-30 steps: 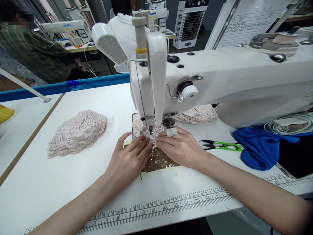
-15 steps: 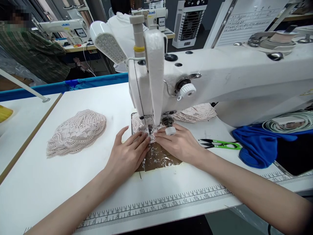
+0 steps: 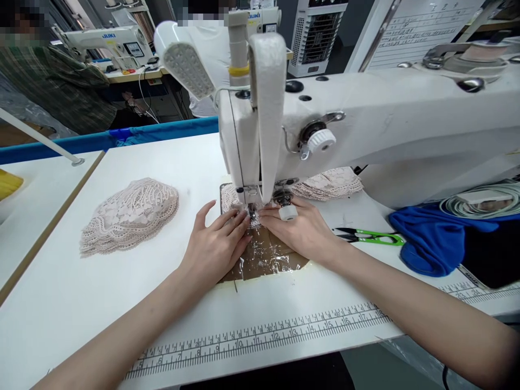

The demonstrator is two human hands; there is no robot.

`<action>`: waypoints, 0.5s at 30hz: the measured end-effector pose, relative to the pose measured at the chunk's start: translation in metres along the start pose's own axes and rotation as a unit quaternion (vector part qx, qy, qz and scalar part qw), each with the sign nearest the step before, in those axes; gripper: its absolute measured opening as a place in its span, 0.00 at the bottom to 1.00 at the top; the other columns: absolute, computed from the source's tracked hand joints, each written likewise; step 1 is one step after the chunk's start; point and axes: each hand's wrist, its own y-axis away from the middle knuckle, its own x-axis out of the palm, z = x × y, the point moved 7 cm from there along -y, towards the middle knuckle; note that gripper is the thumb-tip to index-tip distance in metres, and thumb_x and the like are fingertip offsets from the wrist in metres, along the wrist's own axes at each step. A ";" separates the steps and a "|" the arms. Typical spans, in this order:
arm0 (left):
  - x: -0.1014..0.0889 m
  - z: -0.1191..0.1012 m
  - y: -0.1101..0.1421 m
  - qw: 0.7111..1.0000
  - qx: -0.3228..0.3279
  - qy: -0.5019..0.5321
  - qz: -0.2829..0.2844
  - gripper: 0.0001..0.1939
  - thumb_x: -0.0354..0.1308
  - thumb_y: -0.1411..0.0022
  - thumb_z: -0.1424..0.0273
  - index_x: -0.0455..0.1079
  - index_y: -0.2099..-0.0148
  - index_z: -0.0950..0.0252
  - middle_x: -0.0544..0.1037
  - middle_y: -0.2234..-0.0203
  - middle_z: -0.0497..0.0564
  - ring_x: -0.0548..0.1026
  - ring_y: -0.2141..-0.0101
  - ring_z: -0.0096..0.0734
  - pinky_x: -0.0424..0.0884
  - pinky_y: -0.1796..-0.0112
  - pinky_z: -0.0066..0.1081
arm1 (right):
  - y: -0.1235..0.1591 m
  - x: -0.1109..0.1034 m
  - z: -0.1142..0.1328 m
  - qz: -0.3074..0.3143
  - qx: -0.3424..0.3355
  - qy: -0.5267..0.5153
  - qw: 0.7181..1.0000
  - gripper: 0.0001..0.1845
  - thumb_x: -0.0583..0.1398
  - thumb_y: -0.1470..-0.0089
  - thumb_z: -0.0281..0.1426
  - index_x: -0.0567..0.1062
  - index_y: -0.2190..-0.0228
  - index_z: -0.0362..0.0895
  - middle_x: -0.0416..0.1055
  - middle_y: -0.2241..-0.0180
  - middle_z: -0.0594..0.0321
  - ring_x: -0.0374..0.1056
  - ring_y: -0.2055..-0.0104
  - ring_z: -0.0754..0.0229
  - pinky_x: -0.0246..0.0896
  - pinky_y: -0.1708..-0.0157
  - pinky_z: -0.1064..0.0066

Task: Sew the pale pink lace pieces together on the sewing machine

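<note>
A pale pink lace piece (image 3: 229, 199) lies under the needle and presser foot (image 3: 252, 210) of a white sewing machine (image 3: 365, 114). My left hand (image 3: 217, 238) rests flat at the lace's near left edge, fingers stretched forward and thumb apart. From the right, my right hand (image 3: 303, 230) lies with extended fingers on the lace beside the foot; the machine's white knob hides part of it. Below both hands is a brown, shiny film-covered plate (image 3: 268, 257). Most of the lace is covered by the machine head and my fingers.
Stacked lace pieces (image 3: 132, 219) lie at left, and more lace (image 3: 331, 183) sits behind the machine head. Green-handled thread snips (image 3: 379, 237), a blue cloth (image 3: 433, 241) and a coiled pale strip (image 3: 479, 203) are at right. A ruler (image 3: 260, 341) marks the front edge. Two people sit beyond.
The view has shifted slightly, so the machine appears a little farther right. Both hands stay at the lace by the needle; less lace shows on the near side of the foot.
</note>
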 end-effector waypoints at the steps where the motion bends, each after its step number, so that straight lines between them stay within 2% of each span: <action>1: 0.000 0.000 0.000 1.000 -0.001 0.001 0.001 0.13 0.51 0.32 0.71 0.72 0.49 0.64 0.79 0.55 0.53 0.76 0.52 0.41 0.56 0.43 0.53 | 0.000 0.000 0.000 -0.002 0.000 0.002 1.000 0.10 0.58 0.43 0.21 0.79 0.67 0.44 0.79 0.65 0.62 0.72 0.61 0.59 0.66 0.54 0.64; 15: 0.004 0.003 0.001 1.000 -0.008 0.006 0.005 0.14 0.51 0.32 0.70 0.70 0.46 0.62 0.77 0.51 0.54 0.75 0.49 0.43 0.56 0.43 0.54 | 0.000 0.001 -0.001 0.009 0.009 0.010 1.000 0.12 0.57 0.43 0.21 0.79 0.66 0.45 0.79 0.64 0.62 0.70 0.58 0.58 0.65 0.55 0.65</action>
